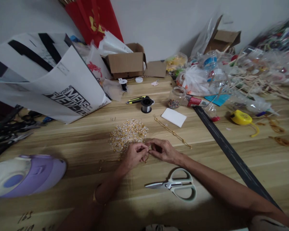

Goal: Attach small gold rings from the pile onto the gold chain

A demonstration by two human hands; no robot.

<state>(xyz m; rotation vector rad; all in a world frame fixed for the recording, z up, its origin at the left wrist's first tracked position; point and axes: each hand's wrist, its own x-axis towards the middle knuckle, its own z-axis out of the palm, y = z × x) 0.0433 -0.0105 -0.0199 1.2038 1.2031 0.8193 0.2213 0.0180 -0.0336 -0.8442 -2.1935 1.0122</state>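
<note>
the left hand (135, 155) and right hand (165, 150) meet at their fingertips, backs of the hands up, the forearms slanting in from the lower corners. thumb and forefinger of each are pinched together on a gold chain (110, 160) (the exact bit between them is too small to make out). the chain trails out leftward from under the left fingers, and a short end shows just below the fingertips. a thin yellowish band (94, 196) circles the left wrist.

just beyond the left fingers, close against them, sits a rounded heap of beads (128, 134), clear and gold, glittery and tangled. beyond the right fingers a second chain (173, 132) lies slantwise, knobbly and gold, with a flat white card (173, 117) past it. farther ahead of the fingers are a black spool (146, 106) of silvery wire, a yellow-and-black cutter (138, 99) and a clear jar (177, 98) with small beads low inside.

nearer the body than the fingers, between the forearms, scissors (170, 184) rest with pale looped handles and the steel tip pointing left. well to the right of the fingers is a rounded yellow tape measure (242, 117); everything lies on a wood-grained table (82, 147).
</note>
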